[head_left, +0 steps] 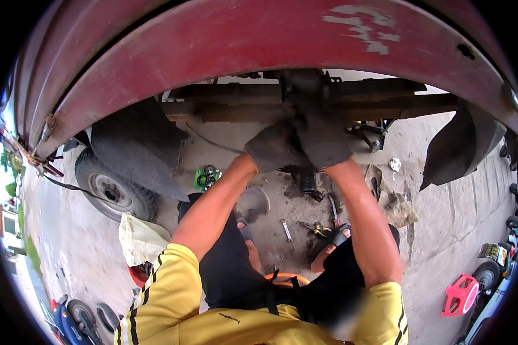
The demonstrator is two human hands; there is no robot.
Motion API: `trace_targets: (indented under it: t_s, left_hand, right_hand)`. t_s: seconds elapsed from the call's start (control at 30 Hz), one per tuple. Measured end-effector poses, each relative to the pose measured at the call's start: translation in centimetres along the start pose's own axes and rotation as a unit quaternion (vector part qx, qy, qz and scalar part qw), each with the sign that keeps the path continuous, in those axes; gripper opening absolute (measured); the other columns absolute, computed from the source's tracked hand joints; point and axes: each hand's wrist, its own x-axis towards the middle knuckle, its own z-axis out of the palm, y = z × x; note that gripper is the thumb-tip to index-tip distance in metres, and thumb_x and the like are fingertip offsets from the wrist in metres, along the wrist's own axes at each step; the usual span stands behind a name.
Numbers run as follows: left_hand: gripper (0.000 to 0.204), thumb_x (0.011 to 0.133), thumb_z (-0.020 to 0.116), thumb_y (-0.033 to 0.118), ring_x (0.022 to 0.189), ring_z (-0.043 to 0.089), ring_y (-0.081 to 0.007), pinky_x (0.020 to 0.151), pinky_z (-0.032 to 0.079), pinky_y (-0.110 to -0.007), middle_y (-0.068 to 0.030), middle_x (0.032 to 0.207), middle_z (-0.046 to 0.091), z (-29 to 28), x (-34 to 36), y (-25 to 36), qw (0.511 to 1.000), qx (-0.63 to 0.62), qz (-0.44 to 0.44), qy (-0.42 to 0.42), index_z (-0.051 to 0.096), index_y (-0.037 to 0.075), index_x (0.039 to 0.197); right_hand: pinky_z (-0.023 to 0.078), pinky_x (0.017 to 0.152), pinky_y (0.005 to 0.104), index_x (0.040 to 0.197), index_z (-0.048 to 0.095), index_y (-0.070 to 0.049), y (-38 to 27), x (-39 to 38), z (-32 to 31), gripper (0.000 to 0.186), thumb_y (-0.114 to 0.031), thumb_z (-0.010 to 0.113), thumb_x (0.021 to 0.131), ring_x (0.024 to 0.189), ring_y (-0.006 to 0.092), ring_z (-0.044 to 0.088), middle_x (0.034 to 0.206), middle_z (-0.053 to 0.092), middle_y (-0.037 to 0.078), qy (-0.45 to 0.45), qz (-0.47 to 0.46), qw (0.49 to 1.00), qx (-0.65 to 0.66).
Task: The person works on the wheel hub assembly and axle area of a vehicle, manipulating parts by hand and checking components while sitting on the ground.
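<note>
A grimy axle housing (305,95) sits at the middle of the rusty cross-beam (236,103) under a red vehicle body (224,40), and both gloved hands are pressed up against it. The left hand (273,146) cups the lump from below on its left side, the right hand (328,141) covers its front and right side, and the two gloves touch one another, as though bracing a heavy part between them. The dark gloves blend into the greasy metal, so whether the fingers curl round something or lie flat I cannot tell. Both forearms rise bare from yellow sleeves, since the work sits overhead of a low seat. Below the hands, on the concrete ground (431,230), lie a spanner (286,229), pliers (319,230) and a sandalled foot (331,244), kept within easy reach. A wheel (112,192) stands at the left, near a green packet of rings (206,177); a pink stool (460,295) sits well apart toward the right edge.
</note>
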Motion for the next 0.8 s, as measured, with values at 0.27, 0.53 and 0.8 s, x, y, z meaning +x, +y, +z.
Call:
trace_targets:
  t_s: [0.27,0.53,0.8]
  left_hand:
    - [0.03,0.092,0.054,0.017,0.109,0.059,-0.0219,0.096,0.046,-0.033,-0.0152,0.117,0.063,0.1,-1.0,-5.0,0.979,-0.173,0.044,0.101,0.06,-0.001,0.114]
    - [0.03,0.092,0.051,0.013,0.106,0.06,-0.0193,0.093,0.048,-0.032,-0.013,0.116,0.065,0.8,0.1,-5.4,0.961,-0.237,-0.021,0.139,0.064,-0.002,0.115]
    - [0.033,0.088,0.06,0.019,0.09,0.065,-0.0146,0.083,0.051,-0.029,-0.0082,0.106,0.069,-0.8,-1.9,-5.0,0.921,-0.369,-0.117,0.046,0.065,-0.001,0.114]
  right_hand:
    - [0.049,0.083,0.0459,0.118,0.06,-0.007,-0.1,-0.6,-1.4,0.031,-0.022,0.054,0.092,0.096,0.0397,0.061,0.107,0.064,0.02,-0.052,0.081,0.988,0.123]
    - [0.05,0.08,0.044,0.106,0.066,-0.004,-0.4,-5.5,-5.8,0.041,-0.04,0.059,0.088,0.091,0.0382,0.066,0.096,0.069,0.021,0.031,0.352,0.935,0.021]
    - [0.051,0.076,0.037,0.1,0.071,-0.002,-1.1,-7.8,-2.9,0.053,-0.051,0.058,0.086,0.082,0.0272,0.069,0.087,0.071,0.016,-0.132,0.51,0.808,0.264]
